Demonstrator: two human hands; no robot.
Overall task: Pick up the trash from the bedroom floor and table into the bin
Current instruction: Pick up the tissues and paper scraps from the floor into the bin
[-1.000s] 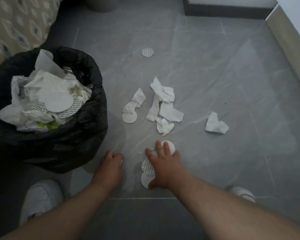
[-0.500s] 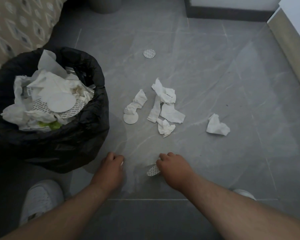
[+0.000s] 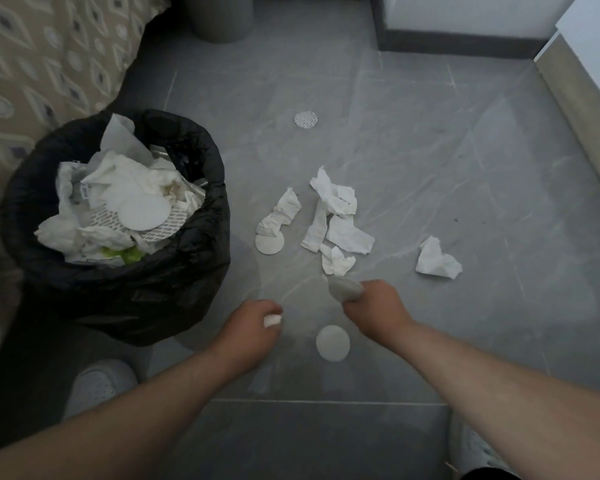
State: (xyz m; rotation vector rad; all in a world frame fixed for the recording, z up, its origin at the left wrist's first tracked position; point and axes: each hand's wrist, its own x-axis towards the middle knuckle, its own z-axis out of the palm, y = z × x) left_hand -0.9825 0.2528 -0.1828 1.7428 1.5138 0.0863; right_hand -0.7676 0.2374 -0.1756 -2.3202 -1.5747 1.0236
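A bin lined with a black bag (image 3: 187, 271) stands at the left, piled with white paper trash. My right hand (image 3: 374, 310) pinches a round white disc (image 3: 343, 288) just above the floor. My left hand (image 3: 253, 327) is curled round a small white scrap (image 3: 272, 320). Between my hands a round white disc (image 3: 332, 342) lies flat on the tiles. Beyond them lie several crumpled tissues (image 3: 336, 220), another white disc (image 3: 269, 242), a lone tissue (image 3: 436, 258) to the right and a patterned disc (image 3: 306, 119) farther back.
A patterned bed cover (image 3: 42, 60) hangs at the upper left. A grey round container (image 3: 219, 15) stands at the back, with a dark skirting board (image 3: 458, 43) and a white wall at right. My white shoes (image 3: 99, 384) flank my arms.
My right hand went from lying flat on the discs to gripping and lifting one disc, leaving one disc on the floor. My left hand has shifted slightly and now shows a white scrap.
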